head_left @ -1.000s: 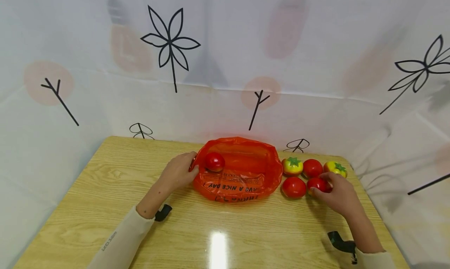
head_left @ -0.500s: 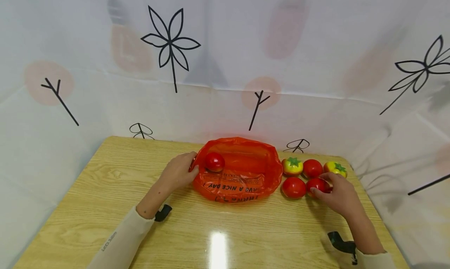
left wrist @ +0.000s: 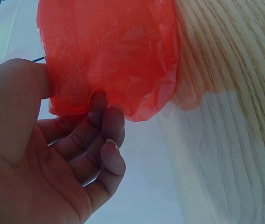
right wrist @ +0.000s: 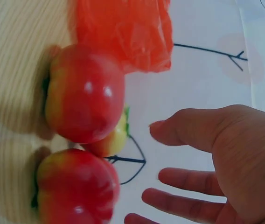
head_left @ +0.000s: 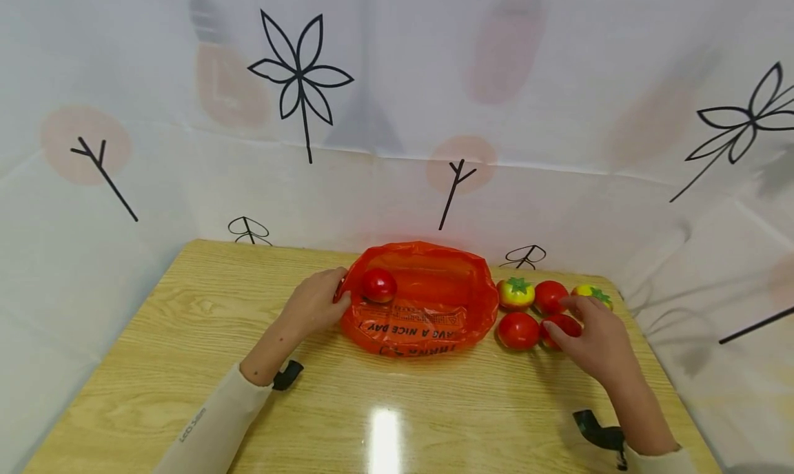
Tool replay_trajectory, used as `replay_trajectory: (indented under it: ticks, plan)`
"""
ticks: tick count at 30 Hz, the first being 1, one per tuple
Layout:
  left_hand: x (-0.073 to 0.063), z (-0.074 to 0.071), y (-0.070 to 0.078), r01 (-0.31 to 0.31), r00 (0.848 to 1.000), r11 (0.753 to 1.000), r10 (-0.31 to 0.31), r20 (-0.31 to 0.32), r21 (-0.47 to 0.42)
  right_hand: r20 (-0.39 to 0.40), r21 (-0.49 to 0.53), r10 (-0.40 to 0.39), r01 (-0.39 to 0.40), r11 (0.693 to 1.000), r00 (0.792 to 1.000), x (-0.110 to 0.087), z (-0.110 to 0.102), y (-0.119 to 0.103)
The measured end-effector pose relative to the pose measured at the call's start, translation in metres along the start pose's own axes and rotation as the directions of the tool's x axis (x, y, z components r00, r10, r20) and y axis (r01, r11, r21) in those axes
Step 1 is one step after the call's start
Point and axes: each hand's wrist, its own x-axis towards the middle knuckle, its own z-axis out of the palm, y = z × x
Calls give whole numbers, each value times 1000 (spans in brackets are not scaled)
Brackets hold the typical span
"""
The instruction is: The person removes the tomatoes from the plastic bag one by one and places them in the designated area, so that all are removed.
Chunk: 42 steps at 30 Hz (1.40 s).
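Note:
A red plastic bag [head_left: 434, 291] stands on the table with its mouth spread wide. My left hand [head_left: 316, 302] pinches its left rim between thumb and fingers; in the left wrist view the bag [left wrist: 118, 51] hangs from that grip. One red toy fruit [head_left: 379, 285] lies inside, at the left. My right hand [head_left: 598, 336] hovers over the front right tomato-like toy fruit [head_left: 558, 331]. In the right wrist view its extended fingers [right wrist: 188, 181] and thumb are apart from the nearest fruit [right wrist: 79, 189], with nothing between them.
Beside the bag on the right sit a red fruit [head_left: 518, 331], a yellow one with green leaves [head_left: 515, 293], another red one [head_left: 549, 296] and a second yellow one [head_left: 592, 293]. A printed white cloth [head_left: 384, 184] hangs behind the wooden table [head_left: 322, 419].
My right hand has lifted slightly and its fingers have come away from the front right fruit, which stays in place. The left hand and the bag have not moved.

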Motion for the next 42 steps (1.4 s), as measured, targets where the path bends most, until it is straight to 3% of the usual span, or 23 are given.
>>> replay_trajectory:
  ticks: [10,16,42]
  plan:
    - [0,0,0,-3,1000,1000,3,2,-1,-95,29,-29,32,999,995,2,-1,-24]
    - [1,0,0,-6,1000,1000,6,-4,-5,-108,65,-68,75,995,992,8,4,-41]
    - [1,-1,1,-14,1000,1000,14,-4,4,-33,119,-126,129,984,991,28,30,-99]
